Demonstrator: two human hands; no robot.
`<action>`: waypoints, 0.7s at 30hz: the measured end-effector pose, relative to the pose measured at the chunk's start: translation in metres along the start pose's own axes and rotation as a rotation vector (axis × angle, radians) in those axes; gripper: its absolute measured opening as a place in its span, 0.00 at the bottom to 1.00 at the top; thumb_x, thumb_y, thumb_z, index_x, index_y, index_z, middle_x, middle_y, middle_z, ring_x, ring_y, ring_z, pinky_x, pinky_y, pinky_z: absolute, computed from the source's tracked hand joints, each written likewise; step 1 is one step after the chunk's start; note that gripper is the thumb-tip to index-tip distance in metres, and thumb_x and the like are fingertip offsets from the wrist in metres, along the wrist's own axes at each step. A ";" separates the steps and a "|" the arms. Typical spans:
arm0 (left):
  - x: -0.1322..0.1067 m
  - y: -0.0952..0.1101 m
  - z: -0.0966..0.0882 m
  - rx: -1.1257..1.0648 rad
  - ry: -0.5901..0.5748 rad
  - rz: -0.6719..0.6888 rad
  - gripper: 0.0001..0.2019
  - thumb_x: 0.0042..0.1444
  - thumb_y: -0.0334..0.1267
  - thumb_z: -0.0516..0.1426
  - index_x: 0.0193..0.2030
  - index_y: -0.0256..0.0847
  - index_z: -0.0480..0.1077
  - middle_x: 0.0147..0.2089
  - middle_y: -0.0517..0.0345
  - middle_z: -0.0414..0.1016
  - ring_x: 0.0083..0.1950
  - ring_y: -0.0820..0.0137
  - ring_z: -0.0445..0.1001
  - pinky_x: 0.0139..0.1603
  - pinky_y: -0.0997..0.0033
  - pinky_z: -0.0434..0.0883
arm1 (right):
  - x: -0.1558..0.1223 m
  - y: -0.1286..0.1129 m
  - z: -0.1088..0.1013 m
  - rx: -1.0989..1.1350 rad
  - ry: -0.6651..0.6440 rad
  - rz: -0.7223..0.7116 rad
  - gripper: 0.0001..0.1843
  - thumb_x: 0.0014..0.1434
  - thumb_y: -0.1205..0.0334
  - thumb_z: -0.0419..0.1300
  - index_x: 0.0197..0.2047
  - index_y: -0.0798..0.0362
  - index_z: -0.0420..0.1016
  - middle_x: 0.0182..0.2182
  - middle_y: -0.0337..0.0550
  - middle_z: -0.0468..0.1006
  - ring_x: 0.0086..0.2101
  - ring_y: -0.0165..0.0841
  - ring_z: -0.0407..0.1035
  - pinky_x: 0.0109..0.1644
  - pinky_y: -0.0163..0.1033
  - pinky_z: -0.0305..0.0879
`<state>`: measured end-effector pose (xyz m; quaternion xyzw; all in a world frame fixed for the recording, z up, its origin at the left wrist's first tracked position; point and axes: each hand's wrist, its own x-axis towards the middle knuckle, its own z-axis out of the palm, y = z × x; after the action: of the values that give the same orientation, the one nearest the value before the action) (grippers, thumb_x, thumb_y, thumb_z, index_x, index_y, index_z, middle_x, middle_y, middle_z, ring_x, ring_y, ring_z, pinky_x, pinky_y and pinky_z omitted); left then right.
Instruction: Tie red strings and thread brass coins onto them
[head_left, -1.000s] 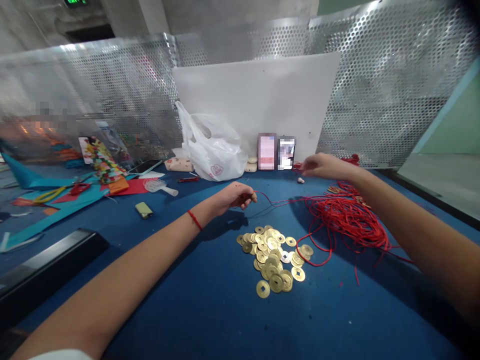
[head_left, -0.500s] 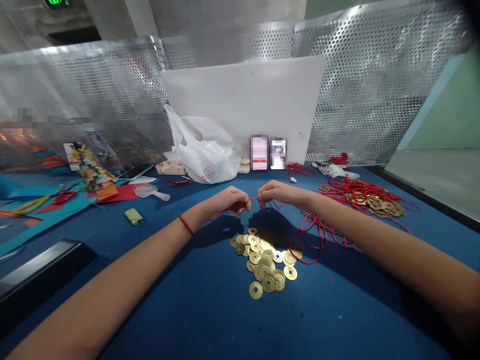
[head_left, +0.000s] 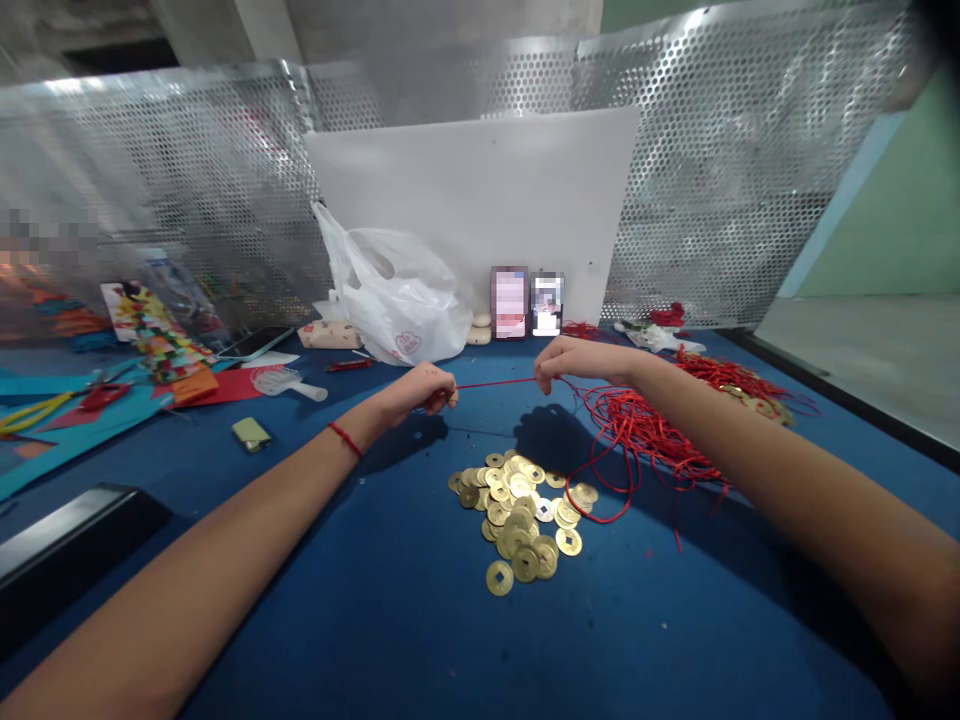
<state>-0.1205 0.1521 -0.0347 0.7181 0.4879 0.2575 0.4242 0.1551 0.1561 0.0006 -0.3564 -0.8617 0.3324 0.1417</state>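
Note:
A red cord [head_left: 495,384] runs taut between my two hands, above the blue table. My left hand [head_left: 427,390], with a red string bracelet [head_left: 345,438] on the wrist, is closed on one end of the stretch. My right hand [head_left: 566,362] pinches the cord at the other side; its fingertips point down. Below and nearer to me lies a heap of brass coins [head_left: 517,510] with square holes. To the right a tangle of red cords [head_left: 645,430] spreads under my right forearm, and one loop reaches the coins.
Strung coins [head_left: 757,404] lie with red cords at the far right. A white plastic bag [head_left: 405,300] and two upright phones [head_left: 510,303] stand at the back. Left are a green box [head_left: 251,434], a white slotted tool [head_left: 289,383], coloured paper and a black bar [head_left: 75,545].
My hands have moved apart, the left one leftward and the right one slightly rightward. The short piece of red cord between them is now a longer, straight stretch.

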 end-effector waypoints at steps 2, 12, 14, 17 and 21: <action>0.002 -0.005 -0.003 -0.045 0.007 0.003 0.11 0.43 0.37 0.53 0.16 0.35 0.69 0.13 0.57 0.61 0.16 0.76 0.58 0.19 0.75 0.53 | -0.001 -0.002 -0.001 0.021 -0.001 0.003 0.11 0.52 0.67 0.54 0.23 0.54 0.75 0.26 0.41 0.77 0.32 0.32 0.67 0.44 0.41 0.60; 0.006 -0.025 -0.031 -0.466 -0.144 0.070 0.14 0.50 0.37 0.56 0.16 0.37 0.63 0.16 0.58 0.59 0.20 0.75 0.57 0.22 0.74 0.57 | -0.009 -0.015 -0.008 0.089 0.044 -0.027 0.10 0.54 0.65 0.55 0.26 0.54 0.76 0.29 0.42 0.78 0.34 0.31 0.67 0.43 0.39 0.60; 0.006 -0.026 -0.032 -0.498 -0.169 0.078 0.13 0.51 0.36 0.55 0.18 0.35 0.64 0.17 0.58 0.58 0.21 0.75 0.58 0.23 0.75 0.58 | -0.010 -0.015 -0.009 0.094 0.060 -0.022 0.11 0.55 0.65 0.55 0.26 0.54 0.76 0.29 0.42 0.77 0.34 0.31 0.66 0.43 0.39 0.60; 0.005 -0.027 -0.033 -0.549 -0.169 0.068 0.11 0.50 0.34 0.55 0.19 0.34 0.66 0.19 0.58 0.59 0.22 0.75 0.59 0.23 0.75 0.58 | -0.009 -0.012 -0.010 0.102 0.065 -0.040 0.11 0.55 0.64 0.55 0.26 0.54 0.77 0.29 0.42 0.77 0.33 0.31 0.65 0.42 0.39 0.59; 0.004 -0.026 -0.036 -0.605 -0.118 0.059 0.12 0.51 0.35 0.54 0.19 0.34 0.66 0.18 0.58 0.58 0.21 0.74 0.57 0.23 0.74 0.59 | -0.007 -0.009 -0.012 0.113 0.055 -0.049 0.10 0.55 0.63 0.55 0.27 0.54 0.77 0.29 0.42 0.77 0.33 0.31 0.65 0.42 0.39 0.60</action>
<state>-0.1597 0.1726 -0.0394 0.5868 0.3425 0.3611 0.6388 0.1610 0.1517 0.0151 -0.3354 -0.8458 0.3672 0.1932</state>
